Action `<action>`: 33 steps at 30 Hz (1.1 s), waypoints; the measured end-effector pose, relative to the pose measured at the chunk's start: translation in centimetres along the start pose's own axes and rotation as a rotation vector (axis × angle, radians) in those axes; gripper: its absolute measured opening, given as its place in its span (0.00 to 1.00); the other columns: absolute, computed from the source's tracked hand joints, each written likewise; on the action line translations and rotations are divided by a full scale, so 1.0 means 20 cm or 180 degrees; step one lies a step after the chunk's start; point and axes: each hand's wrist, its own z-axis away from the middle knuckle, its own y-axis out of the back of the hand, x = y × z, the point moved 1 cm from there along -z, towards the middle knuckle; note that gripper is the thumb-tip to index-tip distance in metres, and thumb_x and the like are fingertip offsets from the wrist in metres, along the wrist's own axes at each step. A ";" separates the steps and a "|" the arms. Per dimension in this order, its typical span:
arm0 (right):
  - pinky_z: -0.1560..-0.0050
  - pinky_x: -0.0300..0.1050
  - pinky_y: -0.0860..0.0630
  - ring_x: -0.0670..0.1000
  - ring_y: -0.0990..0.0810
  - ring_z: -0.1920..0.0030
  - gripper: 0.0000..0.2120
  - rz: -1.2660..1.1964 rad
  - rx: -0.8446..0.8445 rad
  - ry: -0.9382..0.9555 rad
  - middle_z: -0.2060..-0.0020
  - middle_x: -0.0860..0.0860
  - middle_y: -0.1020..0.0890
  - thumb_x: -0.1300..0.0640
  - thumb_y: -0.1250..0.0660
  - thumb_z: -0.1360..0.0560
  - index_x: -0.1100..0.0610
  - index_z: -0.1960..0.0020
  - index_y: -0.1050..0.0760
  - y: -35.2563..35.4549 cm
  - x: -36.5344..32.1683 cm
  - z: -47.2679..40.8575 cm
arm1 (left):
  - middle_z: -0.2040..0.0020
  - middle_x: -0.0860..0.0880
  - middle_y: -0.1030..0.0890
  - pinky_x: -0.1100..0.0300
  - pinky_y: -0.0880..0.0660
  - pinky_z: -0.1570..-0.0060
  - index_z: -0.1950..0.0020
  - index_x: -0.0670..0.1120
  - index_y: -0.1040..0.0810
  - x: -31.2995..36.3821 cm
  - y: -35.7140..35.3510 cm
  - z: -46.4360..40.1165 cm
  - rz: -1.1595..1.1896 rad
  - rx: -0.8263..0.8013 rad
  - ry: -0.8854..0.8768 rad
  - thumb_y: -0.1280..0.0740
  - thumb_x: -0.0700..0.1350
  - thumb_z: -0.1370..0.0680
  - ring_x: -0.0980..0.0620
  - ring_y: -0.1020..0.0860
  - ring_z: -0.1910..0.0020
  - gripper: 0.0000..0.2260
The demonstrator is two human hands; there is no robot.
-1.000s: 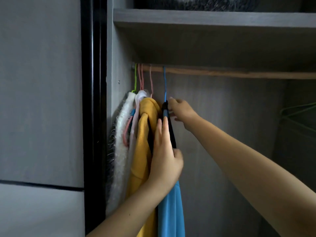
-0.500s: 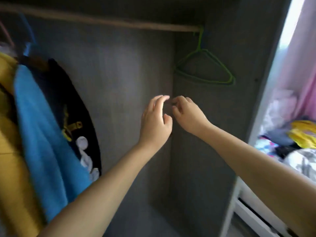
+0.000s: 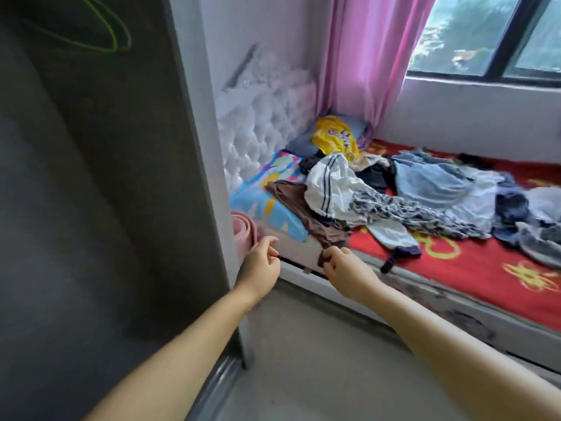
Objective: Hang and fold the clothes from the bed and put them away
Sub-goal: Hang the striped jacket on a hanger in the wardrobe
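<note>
A heap of clothes lies on the bed's red sheet: a white striped top, a yellow shirt, pale blue pieces and a brown garment that hangs over the bed's near edge. My right hand is at that hanging end, fingers curled and pinching the brown cloth. Just left of it, my left hand hovers by the bed corner with fingers loosely curled and holds nothing. A green hanger hangs inside the dark wardrobe at the left.
The wardrobe's side panel stands between the wardrobe and the bed. A rolled pink mat leans at the bed corner beside a colourful pillow and the white tufted headboard. Pink curtain and window behind. Grey floor below.
The view has swung right from the wardrobe's hanging clothes to the bed. Both hands left the hung garments and moved down to the bed's edge, the right one onto the brown garment.
</note>
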 end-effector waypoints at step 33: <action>0.52 0.49 0.24 0.55 0.24 0.46 0.18 -0.0013 -0.0582 -0.1342 0.38 0.54 0.30 0.48 0.46 0.19 0.55 0.32 0.35 0.15 1.69 -1.53 | 0.46 0.48 0.25 0.58 0.30 0.50 0.31 0.45 0.32 0.13 -1.53 -2.04 -0.0869 -0.1874 0.0156 0.40 0.41 0.22 0.50 0.26 0.49 0.19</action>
